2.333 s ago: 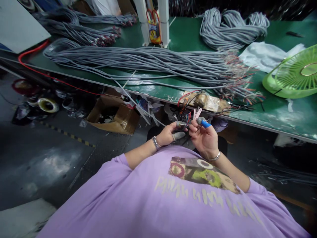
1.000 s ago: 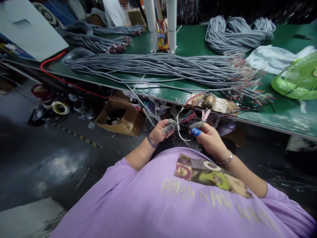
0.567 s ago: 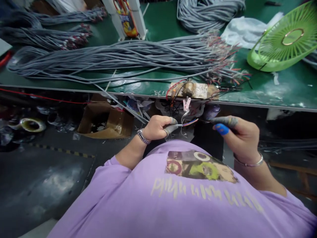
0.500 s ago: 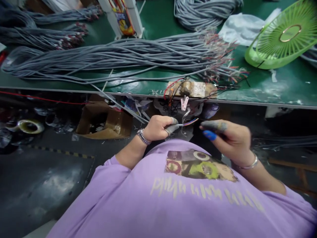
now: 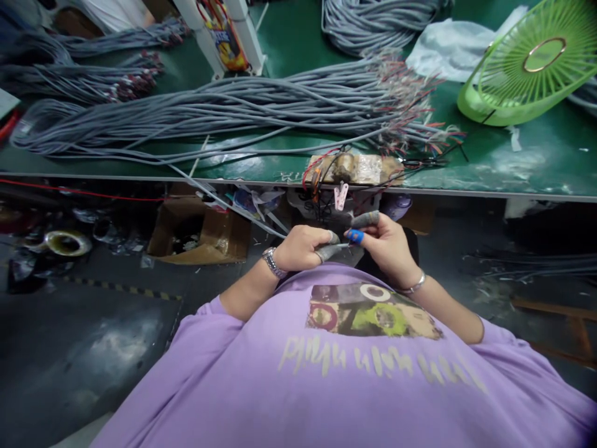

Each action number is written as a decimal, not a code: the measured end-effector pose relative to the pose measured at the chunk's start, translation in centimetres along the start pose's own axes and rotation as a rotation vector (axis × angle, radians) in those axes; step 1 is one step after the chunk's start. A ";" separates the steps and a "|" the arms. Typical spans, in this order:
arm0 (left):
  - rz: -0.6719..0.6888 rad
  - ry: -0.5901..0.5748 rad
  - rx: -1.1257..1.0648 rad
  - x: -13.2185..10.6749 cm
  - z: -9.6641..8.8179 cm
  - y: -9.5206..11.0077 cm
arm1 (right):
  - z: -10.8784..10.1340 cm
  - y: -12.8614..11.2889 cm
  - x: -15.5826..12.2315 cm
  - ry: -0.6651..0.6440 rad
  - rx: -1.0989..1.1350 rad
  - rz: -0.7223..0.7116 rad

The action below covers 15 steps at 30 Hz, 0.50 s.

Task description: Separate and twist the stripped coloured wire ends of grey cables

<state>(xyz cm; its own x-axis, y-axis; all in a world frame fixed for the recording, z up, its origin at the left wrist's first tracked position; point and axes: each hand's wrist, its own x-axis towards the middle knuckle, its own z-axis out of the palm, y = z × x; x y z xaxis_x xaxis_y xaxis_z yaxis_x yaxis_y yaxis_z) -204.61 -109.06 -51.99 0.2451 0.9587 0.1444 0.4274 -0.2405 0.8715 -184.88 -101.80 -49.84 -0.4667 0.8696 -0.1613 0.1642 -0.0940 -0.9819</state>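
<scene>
Below the table edge, my left hand (image 5: pixel 305 246) pinches a grey cable (image 5: pixel 256 216) near its stripped end, between thumb and finger in grey finger covers. The cable runs back over the edge to the table. My right hand (image 5: pixel 380 239), with a blue cover on the thumb and a grey one on a finger, is closed at the cable's end, close beside the left fingertips. Its fingers hide most of the thin inner wires. Just above the hands, a pink clip (image 5: pixel 341 196) hangs at the edge by a small wooden block (image 5: pixel 380 169) with wires on it.
A long bundle of grey cables (image 5: pixel 224 115) with frayed wire ends lies across the green table (image 5: pixel 522 165). A green fan (image 5: pixel 536 65) stands at the right, a white stand (image 5: pixel 254 43) at the back. Below left is an open cardboard box (image 5: pixel 224 239).
My right hand has moved left, from apart to the cable's end beside my left hand, and now covers the coloured wires. My left hand still pinches the cable.
</scene>
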 end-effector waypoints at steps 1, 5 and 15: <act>0.004 -0.034 -0.054 0.0 -0.2 -0.2 | 0.0 0.0 0.2 0.042 0.089 0.043; -0.016 -0.080 -0.313 -0.1 -0.8 -1.3 | -0.8 -0.3 1.3 0.166 0.260 0.114; -0.224 0.242 -0.663 -0.3 -0.3 -3.0 | -2.8 2.1 5.2 0.027 0.314 0.304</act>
<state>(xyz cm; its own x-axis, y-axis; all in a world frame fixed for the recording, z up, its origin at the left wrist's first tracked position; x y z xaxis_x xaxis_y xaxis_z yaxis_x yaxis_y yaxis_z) -206.19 -108.64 -54.50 -0.0180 0.9991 -0.0376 -0.1895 0.0335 0.9813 -184.56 -96.12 -52.48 -0.4145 0.7917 -0.4488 0.0165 -0.4866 -0.8735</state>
